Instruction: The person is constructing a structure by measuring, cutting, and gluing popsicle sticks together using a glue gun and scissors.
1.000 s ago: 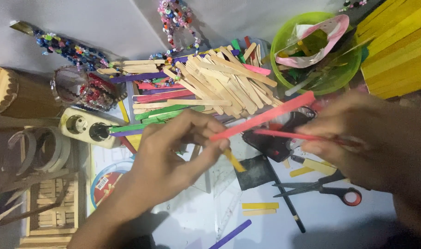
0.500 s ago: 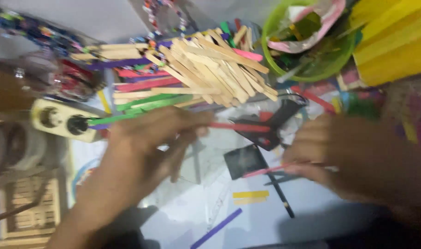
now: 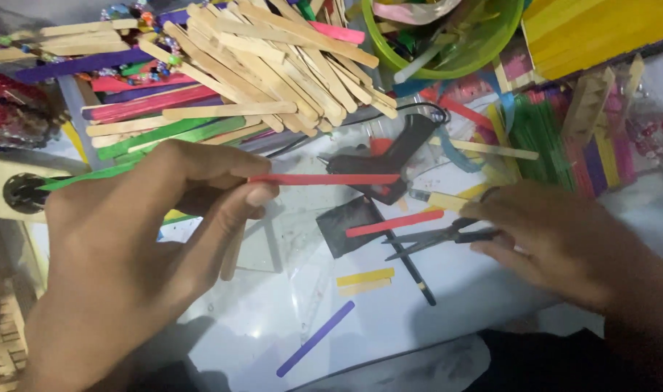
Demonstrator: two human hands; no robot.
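Under right hand [image 3: 556, 239]: scissors [image 3: 437, 237] handles hidden.

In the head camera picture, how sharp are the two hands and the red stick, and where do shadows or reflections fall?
Head view: the left hand and its red stick are fairly sharp; the right hand on the scissors looks slightly soft; dark shadows lie beneath both arms on the white table; the clear plastic sheet gives faint reflections.

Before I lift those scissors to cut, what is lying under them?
Under the scissors lie a black pencil and the white tabletop. The right hand covers the handles, so whatever sits beneath those is hidden.
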